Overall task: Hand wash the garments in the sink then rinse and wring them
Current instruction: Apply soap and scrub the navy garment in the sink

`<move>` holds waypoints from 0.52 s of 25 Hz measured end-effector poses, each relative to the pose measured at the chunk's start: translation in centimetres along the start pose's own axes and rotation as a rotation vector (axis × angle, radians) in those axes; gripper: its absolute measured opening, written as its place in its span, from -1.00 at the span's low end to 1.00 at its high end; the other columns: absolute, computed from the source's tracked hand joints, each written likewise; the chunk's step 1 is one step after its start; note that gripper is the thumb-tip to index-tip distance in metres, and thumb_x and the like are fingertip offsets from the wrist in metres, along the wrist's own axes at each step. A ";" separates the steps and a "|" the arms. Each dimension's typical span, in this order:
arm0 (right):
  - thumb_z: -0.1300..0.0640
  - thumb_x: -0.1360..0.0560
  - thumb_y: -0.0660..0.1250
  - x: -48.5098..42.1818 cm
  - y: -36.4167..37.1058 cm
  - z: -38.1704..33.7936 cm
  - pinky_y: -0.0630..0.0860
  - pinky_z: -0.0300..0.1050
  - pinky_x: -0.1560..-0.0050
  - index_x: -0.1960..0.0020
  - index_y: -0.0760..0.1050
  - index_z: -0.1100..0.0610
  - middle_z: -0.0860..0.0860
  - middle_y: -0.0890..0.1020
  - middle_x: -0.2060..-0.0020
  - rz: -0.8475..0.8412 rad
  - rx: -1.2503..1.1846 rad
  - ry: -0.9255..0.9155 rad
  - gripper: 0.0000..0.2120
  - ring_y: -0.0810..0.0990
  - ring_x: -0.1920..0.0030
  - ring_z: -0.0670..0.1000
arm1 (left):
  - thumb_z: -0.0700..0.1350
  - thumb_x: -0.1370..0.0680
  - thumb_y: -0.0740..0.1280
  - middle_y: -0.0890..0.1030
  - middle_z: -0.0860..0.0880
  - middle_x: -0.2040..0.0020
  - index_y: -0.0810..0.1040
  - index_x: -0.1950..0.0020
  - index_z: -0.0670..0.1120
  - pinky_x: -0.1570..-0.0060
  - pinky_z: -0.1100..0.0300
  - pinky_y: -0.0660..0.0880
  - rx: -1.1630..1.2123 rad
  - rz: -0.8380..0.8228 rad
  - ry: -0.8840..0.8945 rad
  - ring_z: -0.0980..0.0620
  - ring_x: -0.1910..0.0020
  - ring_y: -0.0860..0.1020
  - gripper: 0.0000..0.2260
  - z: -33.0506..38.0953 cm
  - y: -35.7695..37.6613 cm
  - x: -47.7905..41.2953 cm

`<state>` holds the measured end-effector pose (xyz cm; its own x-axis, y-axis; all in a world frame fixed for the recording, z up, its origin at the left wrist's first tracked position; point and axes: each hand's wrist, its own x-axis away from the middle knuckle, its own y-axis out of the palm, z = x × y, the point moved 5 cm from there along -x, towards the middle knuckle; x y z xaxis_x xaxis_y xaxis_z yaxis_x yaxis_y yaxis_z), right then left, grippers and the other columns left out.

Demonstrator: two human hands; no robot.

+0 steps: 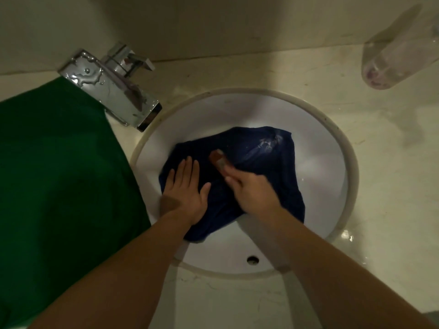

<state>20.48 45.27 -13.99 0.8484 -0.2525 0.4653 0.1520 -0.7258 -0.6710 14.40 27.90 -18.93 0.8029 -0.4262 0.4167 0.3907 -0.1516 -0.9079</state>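
sink (pixel 213 119): round white basin in the centre of the frame, sunk into a pale stone counter (pixel 380 186); small overflow hole (pixel 252 260) in its lower wall.
blue garment (pixel 261 162): dark, wet, spread in a rumpled heap across the middle of the basin, with a whitish sudsy patch (pixel 268 142) near its upper right corner.
left hand (pixel 187 193): flat on the left part of the blue garment, fingers straight and slightly spread, palm pressing down, gripping nothing.
right hand (pixel 254 193): just right of the left hand and over the garment's middle, fingers curled round a small brownish object (pixel 217 159) whose tip touches the cloth; blurred, so cannot tell what the object is.
green garment (pixel 59 174): large, lying on the counter along the left side of the frame, outside the basin, its edge beside the rim.
faucet (pixel 111 89): chrome, beaded with drops, upper left, spout reaching to the basin's edge.
clear bottle (pixel 394 55): upper right, standing on the counter, well apart from the basin.
counter surface: wet sheen at the lower right of the rim.
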 end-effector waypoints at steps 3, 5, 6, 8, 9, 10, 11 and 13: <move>-0.12 -0.69 0.24 -0.5 -5.2 5.9 0.54 0.04 -0.16 -0.43 0.50 -0.27 0.20 0.69 -0.13 0.166 0.013 0.237 -0.67 0.63 -0.12 0.30 | 0.23 -0.50 -0.48 -0.20 -0.08 -0.67 -0.25 -0.65 -0.11 -0.57 0.00 -0.26 0.012 -0.011 0.026 -0.02 -0.64 -0.20 -0.23 0.2 0.1 0.1; -0.09 -0.70 0.21 0.0 -5.9 5.6 0.54 0.02 -0.09 -0.45 0.49 -0.25 0.22 0.69 -0.07 0.216 -0.002 0.247 -0.66 0.63 -0.04 0.29 | 0.23 -0.49 -0.49 -0.21 -0.08 -0.67 -0.26 -0.64 -0.11 -0.57 0.00 -0.27 0.004 -0.012 0.014 -0.02 -0.64 -0.21 -0.23 0.3 0.1 0.2; -0.11 -0.70 0.21 0.2 -4.5 3.8 0.55 -0.02 -0.04 -0.44 0.49 -0.26 0.19 0.71 -0.03 0.178 -0.032 0.181 -0.67 0.65 0.01 0.23 | 0.23 -0.49 -0.50 -0.21 -0.09 -0.67 -0.26 -0.64 -0.11 -0.56 0.00 -0.28 -0.006 -0.017 0.003 -0.03 -0.64 -0.22 -0.22 0.3 0.1 0.3; -0.21 -0.68 0.16 0.9 -0.3 0.1 0.56 -0.06 -0.06 -0.44 0.43 -0.36 0.06 0.71 -0.01 -0.016 -0.039 0.050 -0.66 0.67 0.02 0.10 | 0.22 -0.51 -0.48 -0.20 -0.10 -0.67 -0.25 -0.65 -0.13 -0.55 0.00 -0.28 -0.026 -0.015 -0.018 -0.03 -0.64 -0.21 -0.24 0.4 0.0 0.3; -0.23 -0.69 0.11 1.0 0.4 -0.3 0.59 -0.01 -0.08 -0.46 0.37 -0.40 0.07 0.71 -0.03 -0.050 0.007 0.011 -0.64 0.68 0.00 0.13 | 0.22 -0.55 -0.44 -0.19 -0.10 -0.67 -0.24 -0.65 -0.14 -0.55 0.00 -0.28 -0.035 -0.007 -0.027 -0.03 -0.64 -0.20 -0.27 0.4 0.0 0.2; -0.23 -0.70 0.07 0.7 -0.6 0.5 0.59 0.03 -0.07 -0.48 0.33 -0.41 0.12 0.70 -0.04 -0.021 0.077 0.022 -0.63 0.67 0.00 0.19 | 0.20 -0.61 -0.39 -0.19 -0.10 -0.67 -0.24 -0.64 -0.14 -0.56 0.00 -0.27 -0.037 -0.010 -0.032 -0.03 -0.64 -0.19 -0.32 0.4 0.1 0.1; -0.19 -0.71 0.07 0.1 -2.7 2.4 0.56 0.04 -0.06 -0.49 0.35 -0.37 0.16 0.69 -0.04 0.047 0.116 0.081 -0.63 0.65 0.00 0.23 | 0.19 -0.64 -0.35 -0.20 -0.10 -0.67 -0.26 -0.64 -0.15 -0.57 0.00 -0.26 -0.038 -0.019 -0.033 -0.03 -0.64 -0.20 -0.35 0.3 0.2 0.0; -0.11 -0.73 0.11 -0.2 -6.9 6.5 0.50 0.07 -0.13 -0.50 0.42 -0.24 0.22 0.68 -0.10 0.176 0.149 0.256 -0.63 0.61 -0.06 0.28 | 0.19 -0.61 -0.39 -0.20 -0.10 -0.67 -0.27 -0.63 -0.16 -0.56 0.00 -0.26 -0.038 -0.013 -0.040 -0.03 -0.64 -0.18 -0.34 0.2 0.2 0.2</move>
<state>22.56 54.52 -13.22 0.7163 -0.5314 0.4523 0.1033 -0.5602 -0.8219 14.71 27.99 -19.06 0.8154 -0.3883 0.4293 0.3845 -0.1911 -0.9031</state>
